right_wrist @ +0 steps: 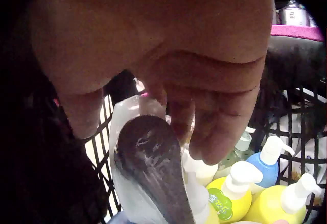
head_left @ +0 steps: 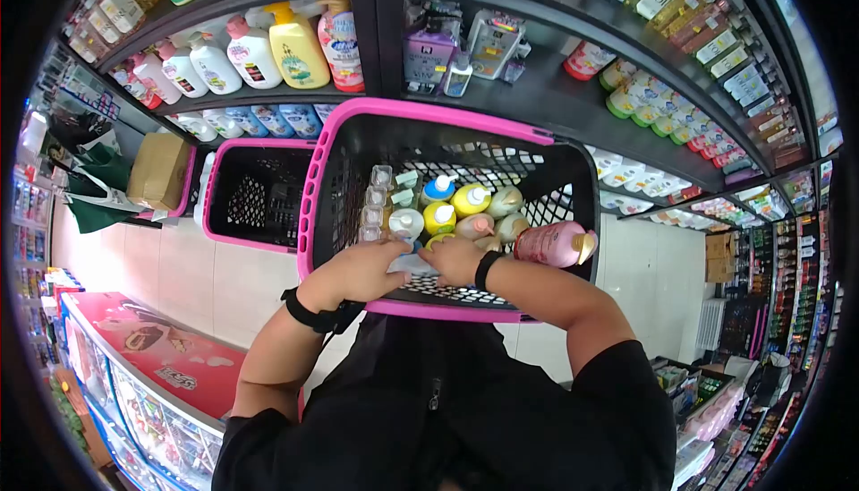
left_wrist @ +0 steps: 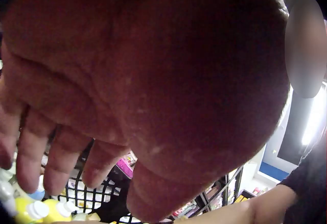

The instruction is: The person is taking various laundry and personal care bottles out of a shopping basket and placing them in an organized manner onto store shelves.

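Note:
A black shopping basket with a pink rim (head_left: 438,113) holds several pump bottles, among them yellow bottles (head_left: 472,198), a blue bottle (head_left: 438,188) and a white one (head_left: 406,222). My left hand (head_left: 358,272) is low over the basket's near left part, fingers extended, its palm bare in the left wrist view. Beside it, my right hand (head_left: 458,263) reaches down over the bottles. A translucent whitish bottle with a dark oval label (right_wrist: 150,157) stands between its thumb and fingers; the fingers are at the bottle's upper edge, the thumb apart from it.
A pink bottle with a gold pump (head_left: 550,245) leans at the basket's right side. Small clear-topped containers (head_left: 377,197) line the left. A second black basket (head_left: 255,196) and a cardboard box (head_left: 161,171) stand further left. Stocked shelves (head_left: 501,102) rise behind; a red-topped freezer (head_left: 165,348) is near left.

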Tool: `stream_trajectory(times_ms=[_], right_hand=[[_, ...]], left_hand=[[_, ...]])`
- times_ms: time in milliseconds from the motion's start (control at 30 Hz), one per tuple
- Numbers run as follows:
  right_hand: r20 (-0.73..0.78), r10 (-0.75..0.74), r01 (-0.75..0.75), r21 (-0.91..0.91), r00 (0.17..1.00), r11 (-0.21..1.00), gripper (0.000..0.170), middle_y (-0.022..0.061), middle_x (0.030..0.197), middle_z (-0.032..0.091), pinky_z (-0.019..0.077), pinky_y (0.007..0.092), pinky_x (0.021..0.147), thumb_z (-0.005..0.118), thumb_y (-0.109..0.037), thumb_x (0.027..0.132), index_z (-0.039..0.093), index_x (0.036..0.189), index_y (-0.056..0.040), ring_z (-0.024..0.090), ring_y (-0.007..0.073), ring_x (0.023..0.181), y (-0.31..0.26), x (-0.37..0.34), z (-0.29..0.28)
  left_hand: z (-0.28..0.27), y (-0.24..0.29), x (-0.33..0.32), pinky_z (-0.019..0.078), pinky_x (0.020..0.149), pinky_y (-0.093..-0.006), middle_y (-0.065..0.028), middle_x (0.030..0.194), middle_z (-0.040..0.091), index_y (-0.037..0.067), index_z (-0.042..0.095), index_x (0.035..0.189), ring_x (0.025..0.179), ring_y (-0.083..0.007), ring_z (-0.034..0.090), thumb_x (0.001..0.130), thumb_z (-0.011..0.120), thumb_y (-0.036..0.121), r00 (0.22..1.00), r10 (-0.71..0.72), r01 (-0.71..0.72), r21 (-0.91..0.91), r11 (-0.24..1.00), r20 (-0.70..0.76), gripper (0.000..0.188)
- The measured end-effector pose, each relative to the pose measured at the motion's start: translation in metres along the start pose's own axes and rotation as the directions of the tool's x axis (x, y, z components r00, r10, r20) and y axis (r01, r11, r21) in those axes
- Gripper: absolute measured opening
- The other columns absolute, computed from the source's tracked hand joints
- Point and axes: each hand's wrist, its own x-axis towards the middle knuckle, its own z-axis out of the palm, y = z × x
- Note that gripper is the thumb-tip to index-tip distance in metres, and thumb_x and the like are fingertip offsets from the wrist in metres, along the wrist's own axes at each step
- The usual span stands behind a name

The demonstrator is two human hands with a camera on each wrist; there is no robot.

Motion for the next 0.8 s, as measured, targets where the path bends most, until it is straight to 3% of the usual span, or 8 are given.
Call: stream_trajectory(times_ms=[67, 300, 433, 600, 733, 800], right_hand=[[-0.040, -0.003, 0.000, -0.074, 0.999, 0.997, 0.045, 0.0151, 0.092, 0.070, 0.0557, 0.0491, 0.072, 0.075, -0.030, 0.077, 0.062, 0.113, -0.0062, 0.070, 0.0343, 0.087, 0.003, 0.006, 0.014], [0.045, 0.127, -0.127, 0.005, 0.991, 0.992, 0.042, 0.0162, 0.094, 0.071, 0.0559, 0.0488, 0.072, 0.073, -0.024, 0.076, 0.062, 0.111, -0.0032, 0.070, 0.0359, 0.087, -0.005, 0.016, 0.007], [0.044, 0.062, -0.064, 0.045, 0.997, 0.997, 0.042, 0.0165, 0.093, 0.070, 0.0556, 0.0489, 0.073, 0.073, -0.026, 0.075, 0.061, 0.109, -0.0033, 0.070, 0.0363, 0.087, -0.005, 0.011, -0.022], [-0.084, 0.045, -0.040, 0.058, 0.995, 0.998, 0.041, 0.0170, 0.089, 0.069, 0.0536, 0.0498, 0.074, 0.072, -0.029, 0.076, 0.059, 0.105, -0.0039, 0.068, 0.0375, 0.085, -0.027, -0.020, -0.094], [-0.237, 0.013, 0.000, 0.058, 0.971, 0.998, 0.039, 0.0158, 0.088, 0.068, 0.0525, 0.0496, 0.074, 0.072, -0.031, 0.076, 0.058, 0.102, -0.0059, 0.067, 0.0379, 0.085, -0.039, -0.038, -0.147], [-0.305, 0.007, 0.013, 0.065, 0.952, 0.998, 0.039, 0.0147, 0.088, 0.069, 0.0521, 0.0495, 0.073, 0.073, -0.033, 0.076, 0.057, 0.101, -0.0072, 0.067, 0.0378, 0.084, -0.046, -0.052, -0.176]], left_hand=[[0.001, -0.001, -0.006, 0.0521, 0.089, -0.0465, -0.0242, 0.113, 0.066, 0.006, 0.059, 0.130, 0.104, -0.0413, 0.064, 0.088, 0.068, 0.027, 1.000, -0.001, 0.001, 0.020, 1.000, -0.010, 0.048], [-0.007, 0.006, -0.024, 0.0527, 0.088, -0.0458, -0.0242, 0.110, 0.067, 0.003, 0.059, 0.126, 0.102, -0.0408, 0.066, 0.088, 0.068, 0.030, 0.999, -0.021, 0.017, -0.117, 0.993, -0.034, 0.048], [-0.009, 0.002, -0.022, 0.0528, 0.090, -0.0422, -0.0218, 0.112, 0.067, 0.002, 0.058, 0.128, 0.105, -0.0365, 0.066, 0.086, 0.072, 0.020, 0.994, -0.001, -0.012, -0.120, 0.993, -0.108, 0.048], [0.000, -0.007, -0.002, 0.0525, 0.090, -0.0425, -0.0222, 0.110, 0.066, 0.002, 0.055, 0.131, 0.105, -0.0371, 0.065, 0.083, 0.074, 0.026, 0.981, 0.030, -0.045, -0.077, 0.996, -0.193, 0.057], [0.009, -0.005, 0.011, 0.0520, 0.089, -0.0463, -0.0224, 0.106, 0.066, 0.002, 0.055, 0.127, 0.102, -0.0395, 0.065, 0.076, 0.079, 0.028, 0.909, 0.225, -0.177, 0.163, 0.971, -0.351, 0.062], [-0.003, 0.005, 0.017, 0.0518, 0.086, -0.0473, -0.0223, 0.106, 0.066, 0.002, 0.056, 0.123, 0.100, -0.0401, 0.065, 0.075, 0.080, 0.028, 0.932, 0.152, -0.132, 0.084, 0.988, -0.329, 0.060]])
